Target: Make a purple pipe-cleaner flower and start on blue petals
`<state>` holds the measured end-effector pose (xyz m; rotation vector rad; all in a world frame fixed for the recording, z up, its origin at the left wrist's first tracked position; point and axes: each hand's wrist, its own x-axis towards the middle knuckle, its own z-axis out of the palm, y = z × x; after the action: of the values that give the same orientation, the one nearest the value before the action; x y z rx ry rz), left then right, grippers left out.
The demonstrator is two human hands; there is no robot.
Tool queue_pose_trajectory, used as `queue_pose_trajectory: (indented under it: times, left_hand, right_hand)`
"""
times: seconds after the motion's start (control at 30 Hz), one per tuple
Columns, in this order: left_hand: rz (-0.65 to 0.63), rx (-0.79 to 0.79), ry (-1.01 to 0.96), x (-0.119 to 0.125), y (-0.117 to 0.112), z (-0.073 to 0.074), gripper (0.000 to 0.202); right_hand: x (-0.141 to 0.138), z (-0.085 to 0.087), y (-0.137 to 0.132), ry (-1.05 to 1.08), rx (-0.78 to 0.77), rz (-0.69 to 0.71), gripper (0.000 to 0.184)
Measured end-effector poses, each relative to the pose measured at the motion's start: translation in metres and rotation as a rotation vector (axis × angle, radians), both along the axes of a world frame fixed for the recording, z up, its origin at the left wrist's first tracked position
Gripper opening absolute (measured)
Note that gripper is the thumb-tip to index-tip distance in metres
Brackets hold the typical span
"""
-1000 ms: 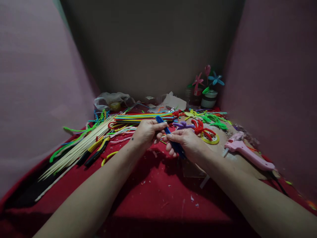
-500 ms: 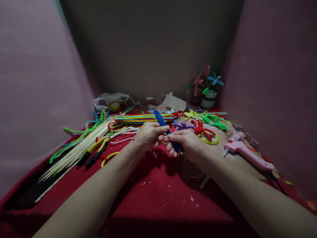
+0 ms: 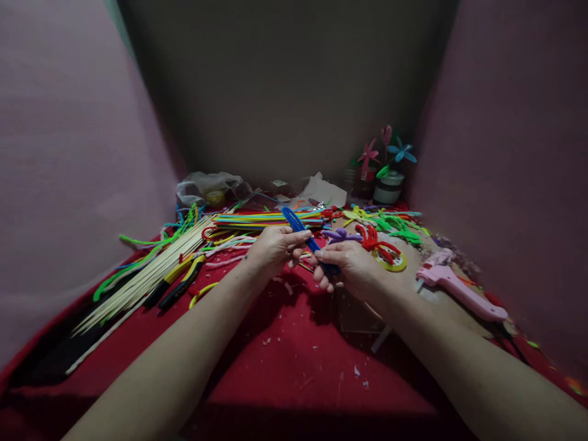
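Observation:
A blue pipe cleaner (image 3: 313, 244), bent into a long narrow loop, slants between my two hands above the red cloth. My left hand (image 3: 280, 246) pinches its upper part between thumb and fingers. Lower down, the fingers of my right hand (image 3: 344, 260) close on the same piece and hide part of its lower end. Just beyond my right hand lie a purple pipe-cleaner shape (image 3: 340, 235) and a red looped one (image 3: 374, 239), the latter by a yellow tape roll (image 3: 395, 262).
Bamboo sticks (image 3: 151, 263) and yellow-black pliers (image 3: 181, 283) lie left. Straight coloured pipe cleaners (image 3: 257, 220) lie behind my hands. A pink glue gun (image 3: 463, 288) rests on cardboard at right, near green pipe-cleaner pieces (image 3: 399, 228). A jar (image 3: 389, 187) with pipe-cleaner flowers stands at the back.
The blue loop has tilted to a flatter slant, and its upper end has shifted slightly left. My hands have moved slightly apart, both still gripping it.

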<state>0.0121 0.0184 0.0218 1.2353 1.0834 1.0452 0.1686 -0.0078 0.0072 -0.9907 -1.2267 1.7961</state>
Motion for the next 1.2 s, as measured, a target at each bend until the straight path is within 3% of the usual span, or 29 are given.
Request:
queue_pose_trajectory:
  times: [0.07, 0.13, 0.17, 0.23, 0.3, 0.4, 0.77, 0.97, 1.1, 1.2]
  left_hand:
    - [0.161, 0.194, 0.126, -0.007, 0.002, 0.006, 0.024]
    - [0.371, 0.600, 0.331, -0.012, 0.000, 0.014, 0.029]
    - [0.379, 0.810, 0.469, -0.013, -0.002, 0.018, 0.029]
    - [0.161, 1.080, 0.738, -0.013, -0.006, 0.024, 0.016]
    - [-0.129, 1.180, 0.910, -0.010, -0.009, 0.024, 0.009]
    - [-0.318, 1.205, 1.017, -0.007, -0.009, 0.017, 0.011]
    - [-0.536, 1.246, 1.236, -0.003, -0.014, 0.009, 0.025]
    - [-0.390, 1.218, 1.169, -0.004, -0.014, 0.008, 0.027]
    - [-0.151, 1.137, 1.092, -0.008, -0.012, 0.013, 0.021]
    - [0.009, 1.074, 1.030, -0.008, -0.010, 0.013, 0.016]
  right_hand:
    - [0.001, 0.003, 0.000, -0.026, -0.013, -0.002, 0.019]
    - [0.003, 0.005, 0.000, -0.058, -0.009, -0.004, 0.019]
    - [0.003, 0.005, 0.000, -0.073, -0.003, -0.002, 0.018]
    - [0.005, 0.005, 0.001, -0.098, 0.011, 0.011, 0.018]
    - [0.005, 0.004, 0.002, -0.120, 0.032, 0.041, 0.018]
    - [0.007, 0.004, 0.003, -0.167, 0.066, 0.098, 0.017]
    - [0.020, 0.009, 0.008, -0.335, 0.089, 0.311, 0.017]
    - [0.022, 0.008, 0.011, -0.214, 0.087, 0.237, 0.019]
    - [0.022, 0.009, 0.014, 0.044, 0.028, -0.001, 0.033]
    - [0.020, 0.007, 0.016, 0.162, -0.007, -0.108, 0.029]
